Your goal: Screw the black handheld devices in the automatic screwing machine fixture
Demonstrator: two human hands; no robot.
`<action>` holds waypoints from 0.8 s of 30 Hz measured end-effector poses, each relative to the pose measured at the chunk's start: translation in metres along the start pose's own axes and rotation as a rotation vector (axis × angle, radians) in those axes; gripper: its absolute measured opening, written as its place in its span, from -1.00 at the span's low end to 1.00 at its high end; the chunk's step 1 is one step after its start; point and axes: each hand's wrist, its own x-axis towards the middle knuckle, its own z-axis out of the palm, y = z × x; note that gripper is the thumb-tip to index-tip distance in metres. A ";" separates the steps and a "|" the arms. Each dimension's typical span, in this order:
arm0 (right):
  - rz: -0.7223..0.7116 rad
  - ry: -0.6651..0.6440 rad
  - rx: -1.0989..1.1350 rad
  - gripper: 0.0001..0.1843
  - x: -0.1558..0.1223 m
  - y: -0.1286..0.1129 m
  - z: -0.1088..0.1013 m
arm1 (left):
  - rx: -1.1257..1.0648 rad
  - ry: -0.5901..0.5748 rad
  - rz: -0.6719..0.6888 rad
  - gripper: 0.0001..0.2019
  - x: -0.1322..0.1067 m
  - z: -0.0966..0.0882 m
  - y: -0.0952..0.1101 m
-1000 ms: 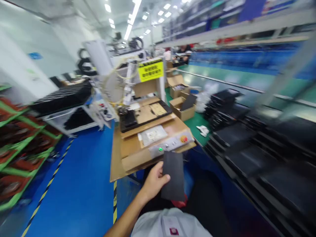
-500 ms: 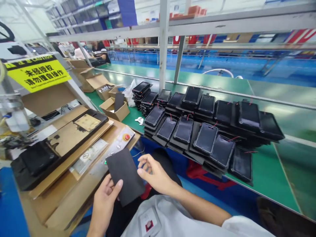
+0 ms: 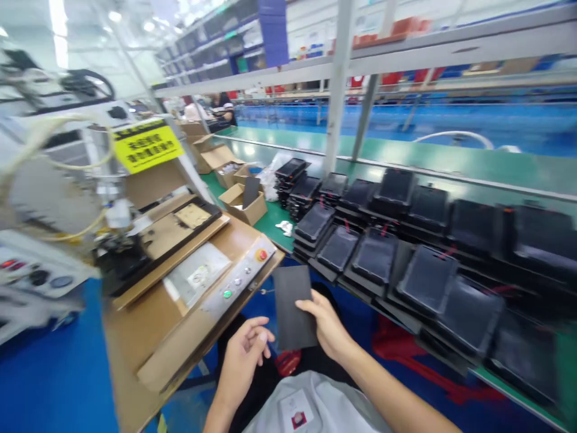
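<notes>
Right hand (image 3: 327,328): clamped on the lower right edge of the black rectangular sheet (image 3: 293,308).
Left hand (image 3: 243,361): open, fingers loosely curled, just beside the sheet's lower left edge, not touching it.
Sheet position: held in the air above the person's lap, tilted slightly, just beside the wooden surface (image 3: 130,361).
Nearest left: steel control panel (image 3: 238,282) with a green button (image 3: 227,293) and a red stop button (image 3: 261,254).
Nearest right: stacked black tablet units (image 3: 374,255) with red wires, on a green surface (image 3: 270,231).
Farther out: cardboard box (image 3: 243,207) holding an upright dark sheet (image 3: 251,191); yellow warning sign (image 3: 146,146); another person (image 3: 224,108) at the far end of the green surface.
</notes>
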 end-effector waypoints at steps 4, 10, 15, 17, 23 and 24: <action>0.120 0.064 0.018 -0.54 0.013 0.001 -0.010 | -0.003 0.051 -0.017 -0.60 -0.005 -0.006 -0.004; 0.276 0.081 0.005 -0.53 0.019 0.016 -0.002 | -0.040 0.152 -0.034 -0.59 -0.010 -0.008 -0.013; 0.273 0.026 -0.011 -0.48 0.013 0.021 0.017 | -0.051 0.179 -0.051 -0.60 -0.013 -0.010 -0.014; 0.267 -0.009 0.007 -0.46 0.012 0.018 0.023 | -0.049 0.187 -0.046 -0.61 -0.015 -0.014 -0.013; 0.284 -0.088 -0.067 -0.41 0.022 0.009 0.031 | -0.066 0.241 0.003 -0.61 -0.025 -0.034 -0.007; 0.277 -0.099 -0.081 -0.38 0.024 0.008 0.032 | -0.069 0.254 0.011 -0.61 -0.027 -0.038 -0.005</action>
